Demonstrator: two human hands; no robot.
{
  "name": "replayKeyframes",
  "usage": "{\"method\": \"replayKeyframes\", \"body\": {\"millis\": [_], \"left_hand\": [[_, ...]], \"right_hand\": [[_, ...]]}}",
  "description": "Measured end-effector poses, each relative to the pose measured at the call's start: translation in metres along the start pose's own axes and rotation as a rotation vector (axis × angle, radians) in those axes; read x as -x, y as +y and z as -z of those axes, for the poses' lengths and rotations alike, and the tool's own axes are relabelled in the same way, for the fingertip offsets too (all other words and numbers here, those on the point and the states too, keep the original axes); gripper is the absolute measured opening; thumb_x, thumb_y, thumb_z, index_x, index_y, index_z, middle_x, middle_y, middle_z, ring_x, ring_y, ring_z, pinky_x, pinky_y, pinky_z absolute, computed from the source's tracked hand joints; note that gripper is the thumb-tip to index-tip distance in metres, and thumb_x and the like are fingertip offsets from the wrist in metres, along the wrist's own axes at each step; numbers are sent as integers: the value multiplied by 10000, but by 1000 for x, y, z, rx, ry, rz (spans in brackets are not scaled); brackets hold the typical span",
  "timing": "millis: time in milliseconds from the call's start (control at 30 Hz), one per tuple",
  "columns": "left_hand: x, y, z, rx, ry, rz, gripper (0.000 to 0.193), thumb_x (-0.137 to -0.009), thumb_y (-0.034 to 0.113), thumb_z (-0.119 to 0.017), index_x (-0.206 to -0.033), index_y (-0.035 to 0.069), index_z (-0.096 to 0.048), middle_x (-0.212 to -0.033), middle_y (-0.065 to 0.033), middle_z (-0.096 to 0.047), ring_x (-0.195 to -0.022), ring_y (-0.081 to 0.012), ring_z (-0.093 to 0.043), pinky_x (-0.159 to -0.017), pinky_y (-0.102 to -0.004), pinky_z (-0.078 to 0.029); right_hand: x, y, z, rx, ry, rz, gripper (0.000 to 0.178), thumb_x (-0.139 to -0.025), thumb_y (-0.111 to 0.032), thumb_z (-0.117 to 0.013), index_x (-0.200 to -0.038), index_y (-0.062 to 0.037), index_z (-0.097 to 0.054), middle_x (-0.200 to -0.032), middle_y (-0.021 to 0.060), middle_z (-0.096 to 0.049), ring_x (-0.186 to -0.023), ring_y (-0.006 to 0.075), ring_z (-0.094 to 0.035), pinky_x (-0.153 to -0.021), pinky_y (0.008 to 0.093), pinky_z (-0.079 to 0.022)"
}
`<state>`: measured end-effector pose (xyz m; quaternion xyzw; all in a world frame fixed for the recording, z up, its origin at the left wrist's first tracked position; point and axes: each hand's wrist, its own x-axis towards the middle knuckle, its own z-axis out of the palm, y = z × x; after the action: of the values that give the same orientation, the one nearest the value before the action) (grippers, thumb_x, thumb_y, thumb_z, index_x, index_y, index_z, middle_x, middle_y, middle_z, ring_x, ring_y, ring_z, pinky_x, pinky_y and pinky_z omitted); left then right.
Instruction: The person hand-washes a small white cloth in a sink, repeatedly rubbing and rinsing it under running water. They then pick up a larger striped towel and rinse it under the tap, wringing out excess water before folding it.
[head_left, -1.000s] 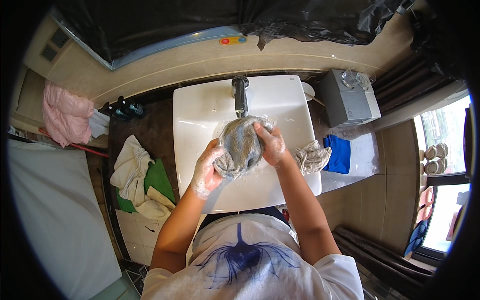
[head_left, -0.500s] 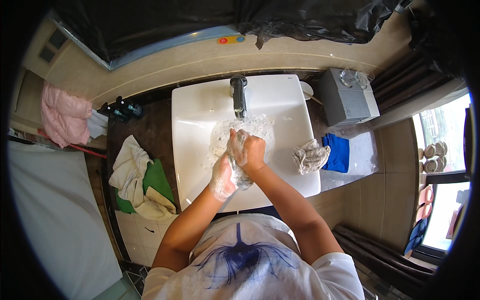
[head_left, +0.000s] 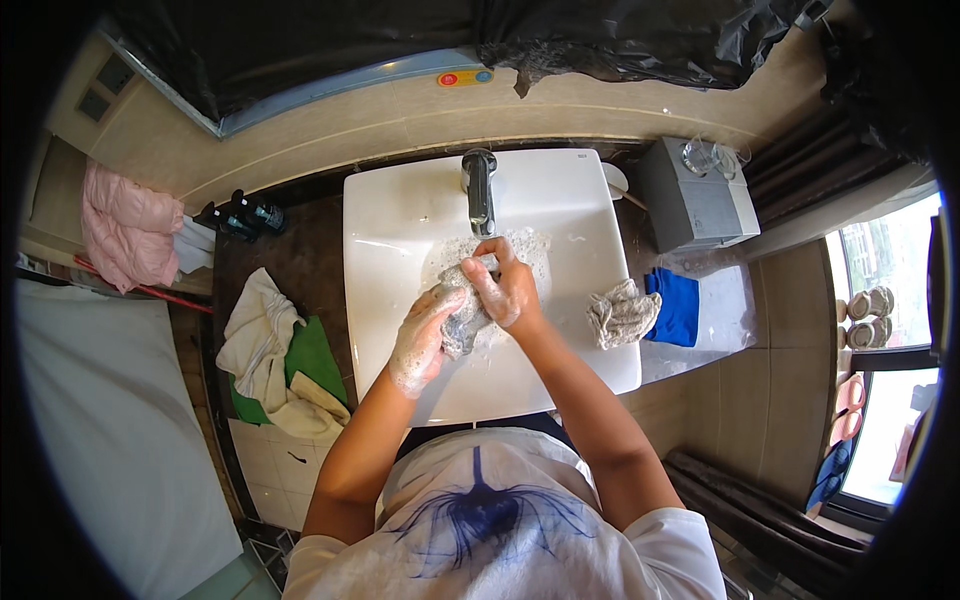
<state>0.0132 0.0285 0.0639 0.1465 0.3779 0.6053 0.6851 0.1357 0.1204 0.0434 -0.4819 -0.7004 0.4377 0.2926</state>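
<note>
A wet grey cloth (head_left: 462, 328), coated with soap, is bunched between my two hands over the white sink (head_left: 585, 200). My left hand (head_left: 418, 338) has its soapy fingers along the cloth's left side. From the right, my right hand (head_left: 508, 290) grips the upper part of the cloth with bent fingers and thumb. White suds (head_left: 530, 245) float on the water in the basin beneath. Just beyond my hands stands a chrome faucet (head_left: 480, 195), and no stream of water shows from it. The cloth's lower side is hidden.
A crumpled grey-beige cloth (head_left: 625, 313) lies on the sink's right rim beside a folded blue cloth (head_left: 673, 305). Behind them stands a grey box (head_left: 690, 195). Left on the dark counter are a cream cloth (head_left: 258, 330), a green cloth (head_left: 320, 355) and dark bottles (head_left: 240, 218).
My hands have gone from pressed tightly together to slightly apart, with more of the grey cloth showing between them. The right fingers have opened up from a fist; the left hand has shifted left.
</note>
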Motion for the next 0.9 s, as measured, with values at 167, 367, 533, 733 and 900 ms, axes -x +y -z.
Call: {"method": "replayKeyframes", "body": {"millis": [167, 367, 533, 733, 900], "left_hand": [[9, 22, -4, 258, -24, -123, 507, -901, 112, -501, -1387, 24, -387, -1279, -137, -542, -1148, -257, -560, -990, -402, -463], [7, 1, 1, 201, 54, -107, 522, -924, 119, -477, -1422, 112, -321, -1312, -124, -503, -1183, -271, -526, -1002, -402, -452], [-18, -47, 18, 218, 93, -40, 492, -966, 445, -483, -1310, 94, -460, -1202, -42, -531, -1109, -196, -527, -989, -379, -440], [-39, -75, 29, 321, -205, -112, 578, -964, 514, -468, -1370, 102, -440, -1220, 2, -538, -1107, -145, -525, -1007, -351, -416], [-14, -36, -37, 232, -40, 57, 474, -956, 501, -495, -1219, 107, -515, -1161, -19, -558, -1118, -159, -523, -955, -340, -437]], "right_hand": [[0, 37, 14, -414, -428, 24, 381, -869, -350, -708, -951, 15, -630, -825, 103, -658, -796, 159, -608, -729, 307, -483], [9, 27, 19, -1331, -125, -358, 358, -872, -182, -709, -1155, -49, -534, -961, 52, -649, -889, 155, -620, -808, 317, -511], [38, -14, -27, -127, 86, 328, 222, -832, -213, -724, -920, -38, -619, -803, 124, -650, -682, 274, -627, -672, 352, -516], [31, 0, -36, 304, 290, 475, 213, -838, -229, -673, -742, -44, -629, -683, 169, -632, -449, 310, -562, -440, 366, -461], [4, 21, -14, 353, 418, 389, 154, -807, -153, -628, -685, -66, -590, -584, 127, -572, -416, 296, -530, -392, 367, -429]]}}
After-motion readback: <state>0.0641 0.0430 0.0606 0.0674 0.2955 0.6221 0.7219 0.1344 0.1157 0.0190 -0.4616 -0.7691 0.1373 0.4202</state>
